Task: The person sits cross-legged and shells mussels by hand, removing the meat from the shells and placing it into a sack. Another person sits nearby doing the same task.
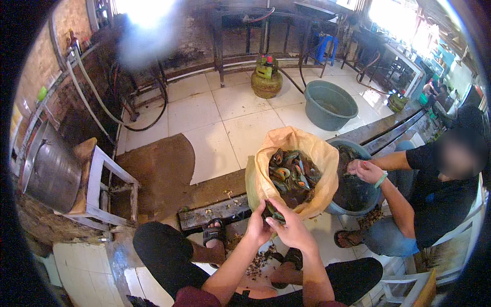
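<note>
My left hand (259, 227) and my right hand (292, 229) meet at the near rim of a woven plastic sack (326, 161). Between them they hold a green-lipped mussel (277, 216), partly hidden by my fingers. The sack stands upright with its mouth rolled wide. Inside lie several dark green mussels (292, 170), some with gaping shells and orange flesh showing. Below my hands, dark scraps of debris (259, 264) litter the floor between my sandalled feet.
At right, a co-worker's hands (366, 171) work over a water-filled tub (347, 209). Beyond stand a grey-green plastic basin (332, 121) and a green gas cylinder (266, 82). A large metal pot (53, 174) rests on a wooden stool (90, 192) at left. A raised ledge (215, 211) crosses the floor.
</note>
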`<state>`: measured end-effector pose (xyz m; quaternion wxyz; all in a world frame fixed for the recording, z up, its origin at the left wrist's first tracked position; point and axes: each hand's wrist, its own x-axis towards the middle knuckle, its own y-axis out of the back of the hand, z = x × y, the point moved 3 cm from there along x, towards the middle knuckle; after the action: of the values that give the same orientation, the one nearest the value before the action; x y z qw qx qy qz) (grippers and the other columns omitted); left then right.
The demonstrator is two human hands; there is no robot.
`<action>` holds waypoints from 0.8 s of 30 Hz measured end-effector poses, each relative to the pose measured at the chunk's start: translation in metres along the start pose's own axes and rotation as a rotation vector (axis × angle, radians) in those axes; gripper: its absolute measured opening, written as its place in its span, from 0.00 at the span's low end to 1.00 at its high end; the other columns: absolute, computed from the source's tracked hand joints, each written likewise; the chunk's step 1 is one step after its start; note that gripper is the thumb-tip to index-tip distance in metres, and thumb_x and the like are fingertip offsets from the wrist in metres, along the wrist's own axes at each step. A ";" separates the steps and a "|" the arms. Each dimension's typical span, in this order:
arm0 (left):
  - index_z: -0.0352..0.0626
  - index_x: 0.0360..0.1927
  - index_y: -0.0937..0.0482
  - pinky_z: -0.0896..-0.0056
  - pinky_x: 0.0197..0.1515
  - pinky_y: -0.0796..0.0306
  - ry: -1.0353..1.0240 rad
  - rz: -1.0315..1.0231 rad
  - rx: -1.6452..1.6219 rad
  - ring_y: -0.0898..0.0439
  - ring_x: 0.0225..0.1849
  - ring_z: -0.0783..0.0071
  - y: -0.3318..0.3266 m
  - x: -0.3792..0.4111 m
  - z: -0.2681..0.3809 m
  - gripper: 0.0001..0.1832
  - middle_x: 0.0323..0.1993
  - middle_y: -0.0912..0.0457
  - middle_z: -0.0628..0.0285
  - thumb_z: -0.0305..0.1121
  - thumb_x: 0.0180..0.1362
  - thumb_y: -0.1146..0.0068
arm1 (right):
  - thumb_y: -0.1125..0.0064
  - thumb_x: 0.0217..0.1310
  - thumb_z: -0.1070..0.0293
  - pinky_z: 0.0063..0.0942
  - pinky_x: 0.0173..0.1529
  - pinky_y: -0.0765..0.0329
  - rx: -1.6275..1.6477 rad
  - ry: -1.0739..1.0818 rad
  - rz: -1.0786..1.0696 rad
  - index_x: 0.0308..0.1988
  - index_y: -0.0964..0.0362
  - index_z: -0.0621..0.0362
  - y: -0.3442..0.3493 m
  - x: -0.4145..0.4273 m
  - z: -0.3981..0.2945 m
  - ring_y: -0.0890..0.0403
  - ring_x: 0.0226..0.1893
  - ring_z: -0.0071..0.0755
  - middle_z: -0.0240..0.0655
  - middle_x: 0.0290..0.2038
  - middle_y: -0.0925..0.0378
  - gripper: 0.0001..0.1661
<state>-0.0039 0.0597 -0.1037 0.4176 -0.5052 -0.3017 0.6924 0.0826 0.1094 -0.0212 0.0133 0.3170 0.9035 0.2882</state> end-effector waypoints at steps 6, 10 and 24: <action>0.52 0.39 0.28 0.67 0.28 0.30 0.009 0.102 -0.020 0.25 0.32 0.71 -0.003 -0.007 0.010 0.17 0.32 0.23 0.66 0.52 0.69 0.62 | 0.43 0.65 0.66 0.29 0.45 0.26 0.357 -0.253 0.203 0.51 0.35 0.62 -0.003 -0.007 -0.004 0.24 0.43 0.29 0.40 0.45 0.25 0.18; 0.52 0.40 0.28 0.73 0.22 0.34 0.013 0.049 0.137 0.28 0.24 0.75 -0.015 -0.017 0.025 0.16 0.27 0.26 0.69 0.53 0.66 0.53 | 0.36 0.58 0.67 0.30 0.43 0.25 0.096 -0.102 0.328 0.45 0.28 0.63 0.011 -0.006 0.005 0.23 0.39 0.35 0.41 0.40 0.26 0.17; 0.40 0.51 0.25 0.77 0.45 0.29 -0.566 0.042 0.355 0.23 0.40 0.81 -0.044 -0.037 0.037 0.17 0.39 0.21 0.67 0.25 0.58 0.39 | 0.39 0.50 0.83 0.33 0.60 0.29 0.075 0.128 0.235 0.56 0.31 0.66 0.013 -0.006 -0.040 0.26 0.57 0.42 0.46 0.57 0.28 0.31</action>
<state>-0.0214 0.0476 -0.0387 0.3844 -0.2183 -0.2700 0.8554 0.0867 0.0938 0.0183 -0.0901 0.4019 0.8693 0.2733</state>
